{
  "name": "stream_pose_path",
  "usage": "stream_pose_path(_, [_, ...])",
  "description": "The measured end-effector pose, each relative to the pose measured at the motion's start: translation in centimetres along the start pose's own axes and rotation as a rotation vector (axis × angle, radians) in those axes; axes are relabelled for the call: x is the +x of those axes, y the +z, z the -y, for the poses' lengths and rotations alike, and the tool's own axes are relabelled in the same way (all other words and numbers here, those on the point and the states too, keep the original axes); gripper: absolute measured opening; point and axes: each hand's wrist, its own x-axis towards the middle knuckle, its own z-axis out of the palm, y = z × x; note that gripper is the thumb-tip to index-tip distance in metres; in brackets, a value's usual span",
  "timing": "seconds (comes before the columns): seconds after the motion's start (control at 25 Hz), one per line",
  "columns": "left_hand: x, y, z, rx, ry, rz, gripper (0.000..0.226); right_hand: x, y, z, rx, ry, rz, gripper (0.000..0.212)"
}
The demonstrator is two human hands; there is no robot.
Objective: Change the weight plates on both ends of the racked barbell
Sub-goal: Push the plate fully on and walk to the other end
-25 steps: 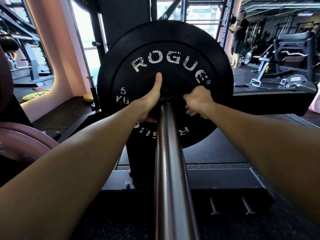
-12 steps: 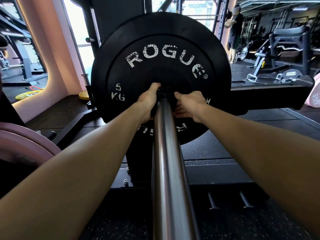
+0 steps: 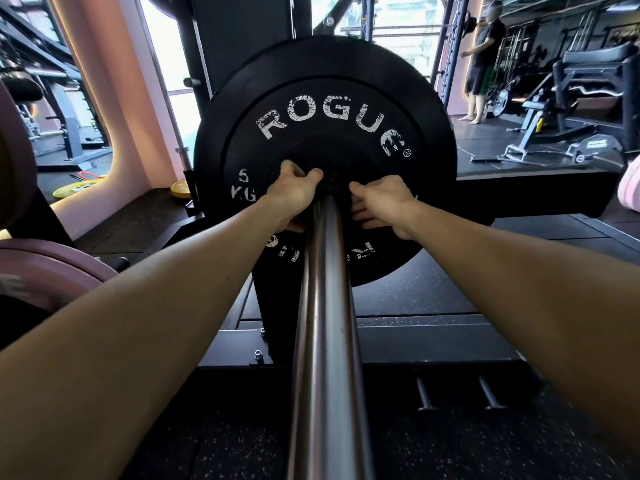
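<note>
A steel barbell sleeve [image 3: 325, 323] runs away from me into a black bumper plate [image 3: 325, 81] marked ROGUE and 5 KG. The plate sits upright on the sleeve. At its hub a small black collar [image 3: 334, 187] rings the sleeve. My left hand [image 3: 294, 195] curls around the collar's left side, thumb and fingers over its top. Closed against the collar's right side is my right hand [image 3: 381, 202], fingers pointing inward. The hands hide most of the collar.
A black rack upright [image 3: 242, 32] stands behind the plate. A pink plate [image 3: 41, 268] lies at my left. Yellow plates [image 3: 181, 188] rest on the floor beyond. Two storage pegs [image 3: 424, 393] stick out low right. A person [image 3: 483, 60] stands far right near a bench machine [image 3: 571, 98].
My left thumb has come down off the plate face. Both hands have closed in tighter around the collar at the hub. The plate stays in place on the sleeve.
</note>
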Motion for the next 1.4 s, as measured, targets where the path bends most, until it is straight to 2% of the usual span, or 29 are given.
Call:
stream_pose_path(0.04, [-0.3, -0.3, -0.4, 0.064, 0.034, -0.005, 0.030, -0.3, -0.7, 0.4, -0.045, -0.018, 0.016, 0.026])
stream_pose_path(0.12, [-1.1, -1.3, -1.1, 0.214, 0.090, -0.022, 0.026, -1.0, -2.4, 1.5, -0.128, -0.055, 0.013, 0.029])
stream_pose_path(0.2, [-3.0, -2.3, -2.8, 0.370, 0.172, -0.040, 0.034, -2.3, -5.0, 3.5, -0.209, -0.093, 0.019, 0.029])
stream_pose_path(0.28, [-5.3, -3.2, -4.9, 0.454, 0.179, -0.020, 0.039, -4.1, -7.5, 5.5, -0.305, -0.083, 0.062, 0.032])
stream_pose_path(0.44, [-8.7, -3.7, -6.8, 0.472, 0.061, 0.124, 0.041, -6.9, -10.7, 7.1, -0.494, 0.015, 0.145, 0.037])
stream_pose_path(0.56, [-12.7, -4.3, -8.6, 0.465, -0.107, 0.298, 0.041, -10.3, -12.4, 6.7, -0.617, 0.130, 0.330, 0.030])
stream_pose_path(0.68, [-17.1, -4.7, -11.6, 0.587, -0.206, 0.420, 0.051, -14.9, -14.8, 6.8, -0.556, 0.264, 0.509, 0.033])
stream_pose_path(0.8, [-21.1, -5.0, -14.6, 0.599, -0.301, 0.523, 0.055, -19.2, -18.2, 8.1, -0.500, 0.418, 0.582, 0.058])
stream_pose_path(0.92, [-25.2, -5.1, -17.3, 0.678, -0.430, 0.670, 0.056, -23.8, -21.8, 9.6, -0.501, 0.522, 0.613, 0.058])
stream_pose_path(1.12, [-30.4, -4.6, -19.8, 0.715, -0.539, 0.928, 0.056, -32.7, -25.3, 10.2, -0.574, 0.712, 0.729, 0.059])
stream_pose_path(1.4, [-33.8, -3.1, -19.4, 0.738, -0.533, 1.187, 0.061, -41.1, -28.3, 8.6, -0.419, 1.033, 0.639, 0.070])
